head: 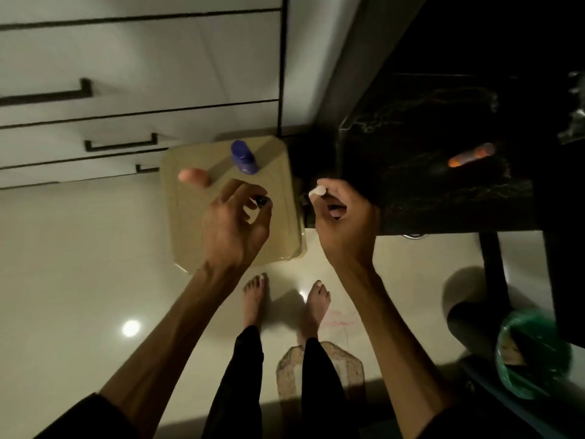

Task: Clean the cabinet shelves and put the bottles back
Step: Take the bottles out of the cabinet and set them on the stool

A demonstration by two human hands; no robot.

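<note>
A beige stool stands on the floor below me. On its far side a small purple bottle stands upright, and a pink rounded object lies to its left. My left hand hovers over the stool, its fingertips pinching a small dark object that I cannot identify. Beside the stool's right edge, my right hand pinches a small white object between thumb and fingers.
White drawers with dark handles fill the upper left. A dark counter on the right carries an orange-lit object. A bin lined with a green bag sits lower right. A small mat lies under my feet.
</note>
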